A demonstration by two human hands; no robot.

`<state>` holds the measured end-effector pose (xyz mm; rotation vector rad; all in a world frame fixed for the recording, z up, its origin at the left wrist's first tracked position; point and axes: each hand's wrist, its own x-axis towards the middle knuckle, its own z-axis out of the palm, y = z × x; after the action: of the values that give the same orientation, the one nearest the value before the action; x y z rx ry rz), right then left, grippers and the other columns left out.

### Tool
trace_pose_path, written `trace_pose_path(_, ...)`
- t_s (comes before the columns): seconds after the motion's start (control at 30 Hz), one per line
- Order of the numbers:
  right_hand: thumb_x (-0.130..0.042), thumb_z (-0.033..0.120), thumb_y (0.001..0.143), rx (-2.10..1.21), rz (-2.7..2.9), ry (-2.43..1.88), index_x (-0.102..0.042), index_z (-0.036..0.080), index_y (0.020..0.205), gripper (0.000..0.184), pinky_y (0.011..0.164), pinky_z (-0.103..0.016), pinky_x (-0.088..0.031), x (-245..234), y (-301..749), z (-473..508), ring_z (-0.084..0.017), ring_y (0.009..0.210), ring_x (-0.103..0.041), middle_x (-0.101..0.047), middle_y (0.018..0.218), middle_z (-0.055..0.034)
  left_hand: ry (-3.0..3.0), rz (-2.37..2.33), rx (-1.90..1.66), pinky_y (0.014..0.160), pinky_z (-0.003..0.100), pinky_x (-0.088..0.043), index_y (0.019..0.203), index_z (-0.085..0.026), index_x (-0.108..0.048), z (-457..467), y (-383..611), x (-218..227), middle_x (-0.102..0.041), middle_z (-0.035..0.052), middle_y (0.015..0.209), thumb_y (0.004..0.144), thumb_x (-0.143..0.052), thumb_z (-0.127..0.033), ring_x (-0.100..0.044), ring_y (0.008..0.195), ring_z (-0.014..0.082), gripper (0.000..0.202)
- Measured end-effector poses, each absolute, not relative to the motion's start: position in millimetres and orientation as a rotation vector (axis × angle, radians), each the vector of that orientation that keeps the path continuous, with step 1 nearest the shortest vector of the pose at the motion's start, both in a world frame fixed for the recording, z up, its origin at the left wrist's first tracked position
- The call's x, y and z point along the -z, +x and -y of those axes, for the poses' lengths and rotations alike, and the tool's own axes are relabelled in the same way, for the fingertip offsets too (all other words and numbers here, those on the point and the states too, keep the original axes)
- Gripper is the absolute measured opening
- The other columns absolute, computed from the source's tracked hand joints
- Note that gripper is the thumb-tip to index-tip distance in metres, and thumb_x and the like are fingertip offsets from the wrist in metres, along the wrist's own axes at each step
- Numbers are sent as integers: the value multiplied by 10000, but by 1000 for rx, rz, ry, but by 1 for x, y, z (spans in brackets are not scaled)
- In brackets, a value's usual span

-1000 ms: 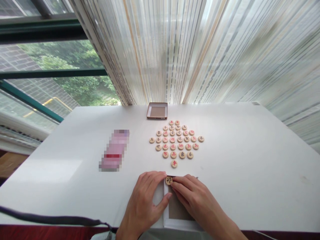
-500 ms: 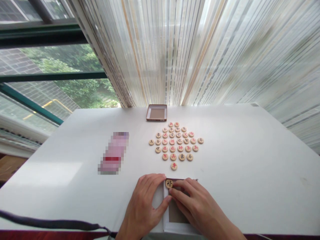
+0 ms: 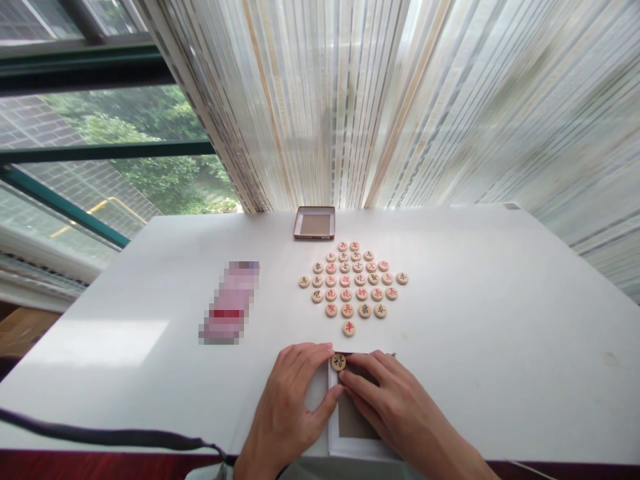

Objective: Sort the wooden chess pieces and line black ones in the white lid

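A round wooden Chinese chess piece [image 3: 339,361] with a black character lies in the far left corner of a shallow box [image 3: 357,420] with white inner walls and a brown bottom. The thumb and index finger of my right hand [image 3: 393,393] are closed on this piece, and the rest of that hand covers the box's right part. My left hand [image 3: 295,393] rests at the box's left wall, fingertips at the far corner and thumb over the rim, fingers and thumb apart. Beyond the box, several Chinese chess pieces [image 3: 345,281] with red or black characters lie face up in rows.
A second shallow box part [image 3: 315,223] with a brown rim stands at the table's far edge. Left of the pieces lies a blurred pink rectangular thing [image 3: 230,303]. A dark strap [image 3: 100,437] crosses the white table [image 3: 500,333] at the near left. Striped curtains [image 3: 330,100] hang behind.
The view has shifted slightly, so the table scene sits a little higher. Both hands and the chess piece in the box keep their places.
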<state>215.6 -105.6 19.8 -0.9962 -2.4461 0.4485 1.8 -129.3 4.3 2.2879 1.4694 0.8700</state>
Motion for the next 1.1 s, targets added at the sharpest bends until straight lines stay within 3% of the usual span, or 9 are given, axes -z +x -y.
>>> trace_pose_path(1.1,-580,212,991,-441,2462,-1011,-686,232,1120,168,770,-368,-538,-21,215,105,-222,897,-613,-679,1123,-84,2263,-1461,-854,1023,470,-500,1293,-235,-528,128,1,-6,-669,104,1255,932,-625,-264,-610,1178,275,375)
